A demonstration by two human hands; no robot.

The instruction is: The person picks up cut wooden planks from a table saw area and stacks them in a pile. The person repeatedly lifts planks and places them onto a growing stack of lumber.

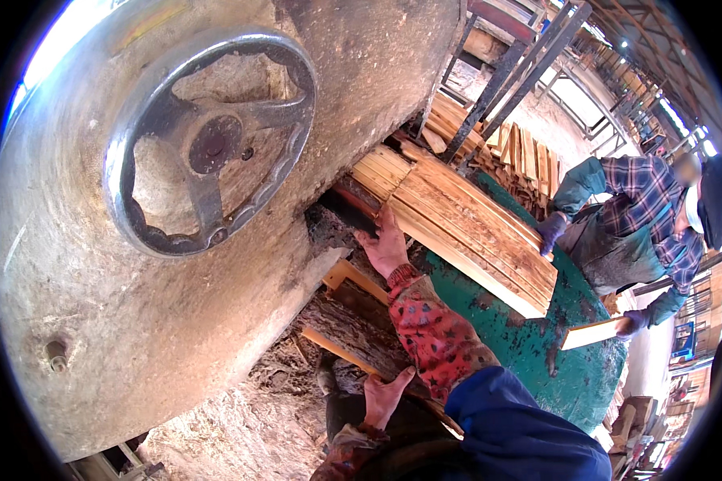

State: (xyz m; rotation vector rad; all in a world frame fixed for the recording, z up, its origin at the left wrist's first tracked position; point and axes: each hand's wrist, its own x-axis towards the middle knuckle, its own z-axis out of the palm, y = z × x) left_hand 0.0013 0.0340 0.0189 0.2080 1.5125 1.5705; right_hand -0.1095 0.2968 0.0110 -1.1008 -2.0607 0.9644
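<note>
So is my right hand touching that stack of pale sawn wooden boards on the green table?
Touching. The head view shows the right hand with its fingers pressed flat against the near end of the stack of pale sawn wooden boards, with no gap between them.

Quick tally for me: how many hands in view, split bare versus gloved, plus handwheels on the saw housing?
Bare hands: 2, the left hand on the log and the right hand at the stacked boards
Gloved hands: 2, the co-worker's
Handwheels: 1
Total: 5

Head-worn fisheye, looking steeply down, close over green saw table (537, 337), machine housing (96, 305) left
</note>
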